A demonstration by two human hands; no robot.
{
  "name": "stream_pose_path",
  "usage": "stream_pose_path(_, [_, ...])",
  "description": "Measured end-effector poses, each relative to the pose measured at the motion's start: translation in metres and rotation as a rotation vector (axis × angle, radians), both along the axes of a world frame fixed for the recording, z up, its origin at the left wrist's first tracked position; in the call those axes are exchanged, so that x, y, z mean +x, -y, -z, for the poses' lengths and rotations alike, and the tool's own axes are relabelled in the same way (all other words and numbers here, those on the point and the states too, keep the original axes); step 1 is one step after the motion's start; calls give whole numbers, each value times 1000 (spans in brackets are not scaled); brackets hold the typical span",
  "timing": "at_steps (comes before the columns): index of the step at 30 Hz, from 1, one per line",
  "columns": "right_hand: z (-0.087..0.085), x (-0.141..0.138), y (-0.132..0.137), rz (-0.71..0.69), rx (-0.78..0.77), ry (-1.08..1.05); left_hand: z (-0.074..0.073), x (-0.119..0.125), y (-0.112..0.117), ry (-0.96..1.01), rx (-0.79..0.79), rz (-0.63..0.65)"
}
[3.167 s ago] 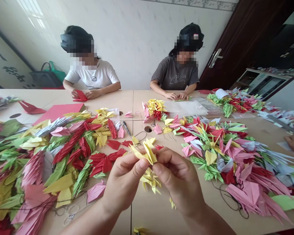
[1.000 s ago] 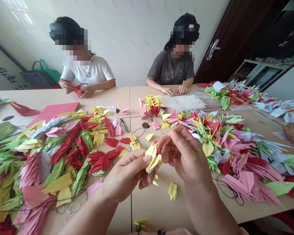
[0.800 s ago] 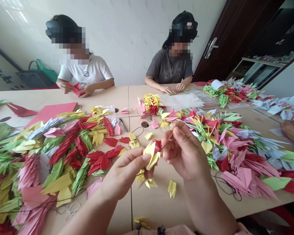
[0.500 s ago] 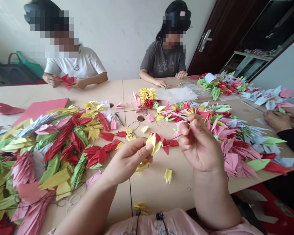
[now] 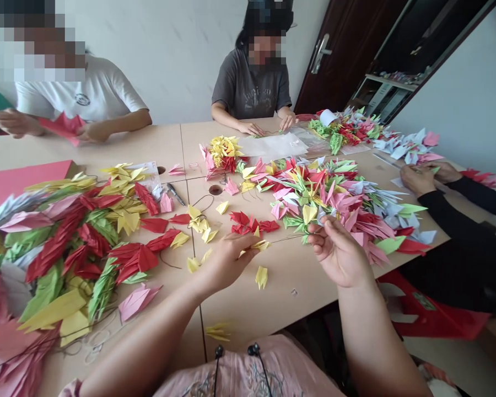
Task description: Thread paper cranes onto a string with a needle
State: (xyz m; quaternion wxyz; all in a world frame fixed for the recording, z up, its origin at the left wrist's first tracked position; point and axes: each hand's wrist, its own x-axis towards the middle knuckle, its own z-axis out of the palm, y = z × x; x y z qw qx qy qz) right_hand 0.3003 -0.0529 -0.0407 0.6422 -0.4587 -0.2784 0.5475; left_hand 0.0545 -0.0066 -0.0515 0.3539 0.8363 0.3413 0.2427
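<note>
- The left hand [image 5: 233, 258] has just rolled over, largely covering the yellow folded-paper piece [image 5: 262, 245] that it showed upright half a second ago. The right hand [image 5: 333, 251] has moved farther out, so a longer stretch of dark thread [image 5: 287, 239] now runs between them.
- In effect, the thread seems to be pulled out from the piece; whether it passes through the paper is hidden.
- Taking the red folded-paper cluster [image 5: 254, 223] as landmark, the yellow piece is just on the person's side of it, and the right hand is off to its right. A loose yellow piece [image 5: 262, 277] lies nearer the person than the cluster.
- The held piece's visible tips point right, towards the right hand; its long axis probably follows the thread, though the covered part leaves doubt.
- Left fingers: narrow, clasping the piece. Right: thumb and forefinger pinched, apparently on the thread, other fingers curled.
</note>
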Motion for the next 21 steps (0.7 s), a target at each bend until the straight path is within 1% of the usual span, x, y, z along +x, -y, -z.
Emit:
stream_pose_path(2, [7, 3, 3, 24, -7, 16, 10, 5, -3, -53, 46, 9])
stream_pose_path(5, [12, 5, 6, 83, 15, 43, 20, 8, -6, -138, 103, 14])
stream_pose_path(13, [19, 21, 8, 184, 72, 72, 29, 12, -9, -329, 186, 31])
stream_pose_path(17, [24, 25, 7, 218, 86, 95, 29, 12, -7, -387, 211, -12])
stream_pose_path(19, [28, 23, 7, 227, 85, 108, 25, 13, -1, -389, 233, -49])
stream_pose_path(21, [32, 18, 7, 222, 78, 123, 19, 14, 7, -378, 245, -33])
